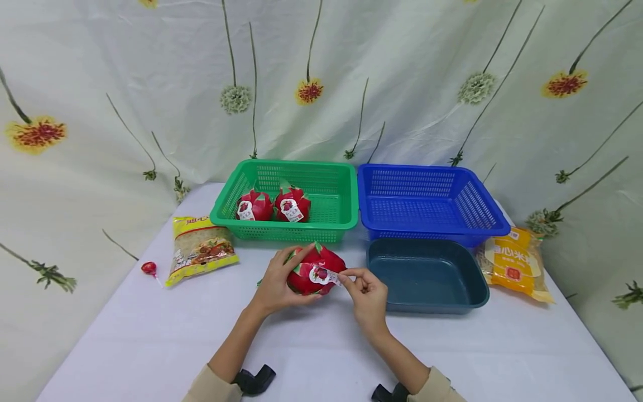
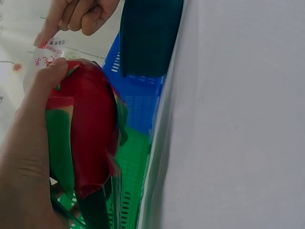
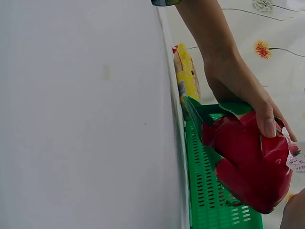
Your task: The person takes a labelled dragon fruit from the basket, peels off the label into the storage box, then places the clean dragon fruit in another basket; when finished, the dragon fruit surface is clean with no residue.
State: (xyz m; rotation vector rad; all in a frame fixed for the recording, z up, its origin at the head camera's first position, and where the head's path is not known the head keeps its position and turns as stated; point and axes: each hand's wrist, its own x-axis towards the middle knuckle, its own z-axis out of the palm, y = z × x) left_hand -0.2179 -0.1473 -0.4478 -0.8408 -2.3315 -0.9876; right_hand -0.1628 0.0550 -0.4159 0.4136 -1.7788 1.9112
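Observation:
A red dragon fruit (image 1: pixel 329 258) with green scales is held over the white table by my left hand (image 1: pixel 275 283), its thumb and fingers curled around the fruit's left side. At the fruit's right end, my right hand (image 1: pixel 370 304) pinches the edge of a white label (image 1: pixel 319 274) between thumb and index finger. The left wrist view shows the label (image 2: pixel 50 52) standing partly away from the red skin, with the left thumb close beside it. In the right wrist view, the left thumb presses on the dragon fruit (image 3: pixel 238 148) near the label (image 3: pixel 298 160).
Two labelled dragon fruits (image 1: pixel 293 205) lie in a green basket (image 1: pixel 286 230) at the back. Beside it stands a blue basket (image 1: pixel 432 228), with a dark teal tray (image 1: pixel 427 307) before it. Food bags lie left (image 1: pixel 203 248) and right (image 1: pixel 514 265). A lollipop (image 1: pixel 149 268) is far left.

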